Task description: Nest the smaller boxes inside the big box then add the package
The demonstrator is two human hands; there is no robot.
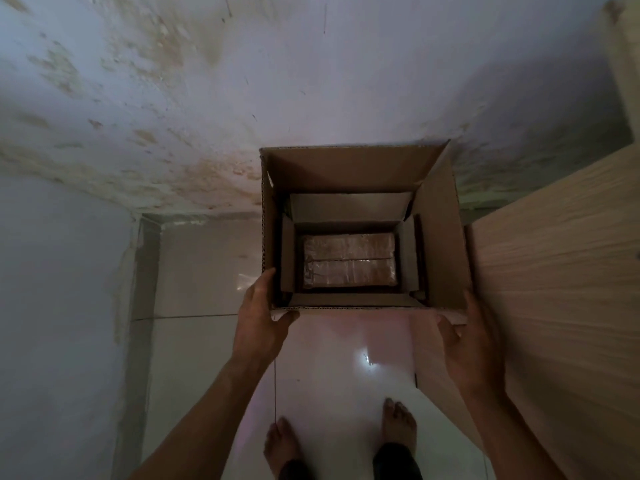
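**Boxes nested, package at the bottom**

The stained, peeling wall (173,98) fills the upper part of the room, its paint blotched brown above a corner where it meets the glossy white tiled floor (329,358). Along the right side runs a pale wood-grain panel (554,271), a piece of furniture whose kind I cannot tell.

Held up over the floor, just beside that panel, is the big box (440,244), plain brown cardboard with its top flaps standing open. Inside it sits a smaller box (346,206), its own flaps also open and leaning against the big box's inner walls. Whether more than one smaller box is nested there I cannot tell; the light inside is dim.

At the very bottom, within the smaller box, lies the package (349,259), a flat rectangular block wrapped in shiny clear film, lying level and filling most of the base.

The person grips the big box at its near edge with both bare hands. The left hand (263,323) is at the near left corner, thumb hooked over the rim and pressed to the cardboard, the fingers underneath out of sight. The right hand (471,341) cups the near right corner, palm turned inward, thumb lying along the near flap and the fingers wrapped round the outer side.

Below, two bare feet (398,422) stand on the tiles, a bright reflection shining between them and the box.
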